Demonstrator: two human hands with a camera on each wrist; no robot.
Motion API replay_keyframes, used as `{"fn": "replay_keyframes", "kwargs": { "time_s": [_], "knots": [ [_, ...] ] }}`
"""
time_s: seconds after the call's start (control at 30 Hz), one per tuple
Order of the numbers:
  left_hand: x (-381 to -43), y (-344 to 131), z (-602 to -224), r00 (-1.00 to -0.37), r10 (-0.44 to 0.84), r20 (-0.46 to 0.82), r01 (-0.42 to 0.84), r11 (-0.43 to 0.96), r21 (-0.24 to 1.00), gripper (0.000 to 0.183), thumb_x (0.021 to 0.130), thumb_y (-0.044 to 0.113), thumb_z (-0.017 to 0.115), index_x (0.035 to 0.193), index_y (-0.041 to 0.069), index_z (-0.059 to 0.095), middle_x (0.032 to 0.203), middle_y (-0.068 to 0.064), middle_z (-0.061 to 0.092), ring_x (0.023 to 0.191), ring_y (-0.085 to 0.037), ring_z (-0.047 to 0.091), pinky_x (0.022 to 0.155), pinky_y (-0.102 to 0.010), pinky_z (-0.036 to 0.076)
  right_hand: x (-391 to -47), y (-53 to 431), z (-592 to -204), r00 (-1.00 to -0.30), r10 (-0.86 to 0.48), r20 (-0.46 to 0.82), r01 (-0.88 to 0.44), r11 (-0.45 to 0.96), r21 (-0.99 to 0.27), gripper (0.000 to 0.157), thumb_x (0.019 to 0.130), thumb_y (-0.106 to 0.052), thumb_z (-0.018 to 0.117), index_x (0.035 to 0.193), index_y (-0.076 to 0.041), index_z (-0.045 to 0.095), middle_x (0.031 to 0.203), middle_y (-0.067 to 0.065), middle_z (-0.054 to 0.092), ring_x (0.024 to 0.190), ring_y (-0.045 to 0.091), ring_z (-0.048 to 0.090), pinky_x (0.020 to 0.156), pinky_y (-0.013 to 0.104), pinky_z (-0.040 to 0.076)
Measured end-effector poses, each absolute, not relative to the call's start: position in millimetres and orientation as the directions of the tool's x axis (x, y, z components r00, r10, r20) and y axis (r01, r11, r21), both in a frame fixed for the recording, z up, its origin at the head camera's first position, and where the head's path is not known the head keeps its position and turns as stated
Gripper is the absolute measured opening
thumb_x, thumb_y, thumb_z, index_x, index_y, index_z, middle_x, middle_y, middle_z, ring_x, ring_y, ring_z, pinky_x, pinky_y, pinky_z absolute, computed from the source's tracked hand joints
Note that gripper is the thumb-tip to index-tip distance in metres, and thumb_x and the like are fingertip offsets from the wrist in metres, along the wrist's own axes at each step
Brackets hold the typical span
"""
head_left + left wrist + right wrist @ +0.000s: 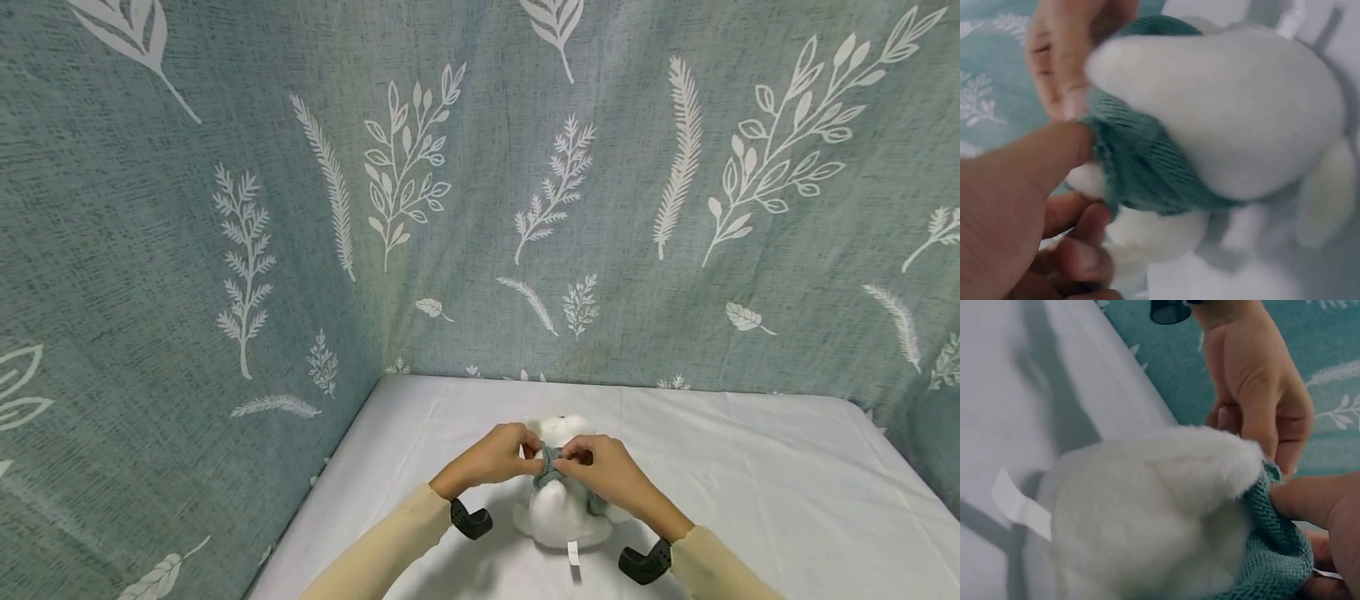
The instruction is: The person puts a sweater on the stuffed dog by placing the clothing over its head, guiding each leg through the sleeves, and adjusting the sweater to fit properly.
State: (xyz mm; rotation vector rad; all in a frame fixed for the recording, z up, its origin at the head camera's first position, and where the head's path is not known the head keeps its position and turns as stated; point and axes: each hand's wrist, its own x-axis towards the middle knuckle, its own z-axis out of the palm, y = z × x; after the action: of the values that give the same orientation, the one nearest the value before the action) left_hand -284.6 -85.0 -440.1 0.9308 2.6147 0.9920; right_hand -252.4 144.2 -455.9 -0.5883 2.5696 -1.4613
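Note:
A white plush toy [558,515] is on the white-covered table, its fluffy rear towards me in the head view. It wears a teal knitted garment [550,468], which shows ribbed in the left wrist view [1147,156]. My left hand [492,456] pinches the garment's edge near the toy's neck, thumb on top. Close beside it, my right hand [606,473] pinches the same knit from the other side; in the right wrist view its thumb presses the rolled edge [1266,506]. A white fabric tag [1022,503] sticks out from the toy's bottom.
The white tablecloth [750,483] spreads around the toy. Green-grey cloth with white leaf prints [480,208] hangs behind the table and on the left. Black bands with camera mounts [472,520] sit on both wrists.

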Motion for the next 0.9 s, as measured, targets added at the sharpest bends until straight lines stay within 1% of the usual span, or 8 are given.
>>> {"fn": "replay_keyframes", "kwargs": {
  "time_s": [0.13, 0.27, 0.37, 0.5, 0.6, 0.7, 0.77, 0.9],
  "knots": [
    [-285, -86, -445, -0.783, 0.62, 0.061, 0.512, 0.585, 0.629, 0.011, 0.094, 0.015, 0.075, 0.083, 0.015, 0.075, 0.08, 0.01, 0.064, 0.067, -0.009, 0.053, 0.059, -0.021, 0.043, -251, 143, -459, -0.914, -0.391, 0.105, -0.286, 0.441, -0.851, 0.02, 0.096, -0.031, 0.076, 0.096, -0.011, 0.073, 0.085, -0.002, 0.067, 0.078, 0.019, 0.062, 0.065, 0.032, 0.051],
    [-285, -87, -450, -0.806, 0.588, 0.071, 0.482, 0.58, 0.656, 0.004, 0.09, 0.015, 0.077, 0.086, 0.015, 0.075, 0.085, 0.009, 0.061, 0.068, -0.006, 0.049, 0.06, -0.022, 0.042, -250, 142, -460, -0.91, -0.398, 0.118, -0.311, 0.464, -0.829, 0.016, 0.095, -0.027, 0.076, 0.089, -0.013, 0.073, 0.08, -0.004, 0.066, 0.073, 0.017, 0.061, 0.062, 0.03, 0.05],
    [-282, -88, -451, -0.829, 0.555, 0.069, 0.436, 0.564, 0.702, 0.003, 0.089, 0.016, 0.076, 0.09, 0.014, 0.074, 0.087, 0.006, 0.06, 0.069, -0.008, 0.05, 0.061, -0.024, 0.042, -248, 145, -462, -0.912, -0.392, 0.125, -0.324, 0.498, -0.804, 0.016, 0.095, -0.023, 0.076, 0.084, -0.014, 0.07, 0.075, -0.005, 0.064, 0.068, 0.014, 0.058, 0.059, 0.028, 0.047],
    [-280, -93, -453, -0.87, 0.49, 0.061, 0.356, 0.538, 0.764, 0.003, 0.092, 0.018, 0.072, 0.093, 0.016, 0.073, 0.089, 0.004, 0.062, 0.071, -0.012, 0.051, 0.062, -0.028, 0.044, -245, 151, -466, -0.908, -0.402, 0.119, -0.334, 0.521, -0.786, 0.014, 0.093, -0.018, 0.075, 0.082, -0.013, 0.068, 0.071, -0.004, 0.061, 0.063, 0.012, 0.053, 0.058, 0.028, 0.045],
    [-283, -99, -451, -0.892, 0.442, 0.096, 0.336, 0.504, 0.795, 0.01, 0.095, 0.017, 0.067, 0.088, 0.016, 0.075, 0.091, 0.003, 0.064, 0.077, -0.015, 0.056, 0.067, -0.031, 0.048, -244, 158, -468, -0.912, -0.393, 0.119, -0.335, 0.544, -0.77, 0.013, 0.091, -0.015, 0.074, 0.08, -0.013, 0.067, 0.069, -0.004, 0.06, 0.061, 0.012, 0.051, 0.058, 0.028, 0.043],
    [-286, -105, -444, -0.889, 0.435, 0.143, 0.362, 0.477, 0.801, 0.017, 0.098, 0.017, 0.066, 0.085, 0.017, 0.077, 0.091, 0.004, 0.067, 0.082, -0.016, 0.059, 0.07, -0.032, 0.05, -242, 164, -468, -0.925, -0.364, 0.113, -0.314, 0.56, -0.767, 0.012, 0.091, -0.015, 0.074, 0.081, -0.013, 0.068, 0.07, -0.004, 0.06, 0.062, 0.013, 0.051, 0.058, 0.028, 0.043],
    [-286, -107, -440, -0.871, 0.462, 0.164, 0.401, 0.48, 0.78, 0.014, 0.098, 0.02, 0.069, 0.089, 0.018, 0.079, 0.09, 0.006, 0.067, 0.078, -0.013, 0.058, 0.068, -0.03, 0.048, -241, 165, -468, -0.933, -0.344, 0.109, -0.298, 0.562, -0.772, 0.012, 0.092, -0.016, 0.074, 0.082, -0.013, 0.069, 0.071, -0.004, 0.061, 0.063, 0.014, 0.053, 0.058, 0.028, 0.044],
    [-283, -99, -441, -0.824, 0.529, 0.204, 0.493, 0.492, 0.717, 0.007, 0.096, 0.024, 0.075, 0.093, 0.021, 0.081, 0.085, 0.011, 0.065, 0.067, -0.008, 0.049, 0.06, -0.024, 0.042, -242, 164, -469, -0.931, -0.345, 0.121, -0.303, 0.542, -0.784, 0.013, 0.094, -0.022, 0.075, 0.084, -0.014, 0.07, 0.073, -0.005, 0.063, 0.065, 0.013, 0.056, 0.058, 0.028, 0.046]
  ]
}}
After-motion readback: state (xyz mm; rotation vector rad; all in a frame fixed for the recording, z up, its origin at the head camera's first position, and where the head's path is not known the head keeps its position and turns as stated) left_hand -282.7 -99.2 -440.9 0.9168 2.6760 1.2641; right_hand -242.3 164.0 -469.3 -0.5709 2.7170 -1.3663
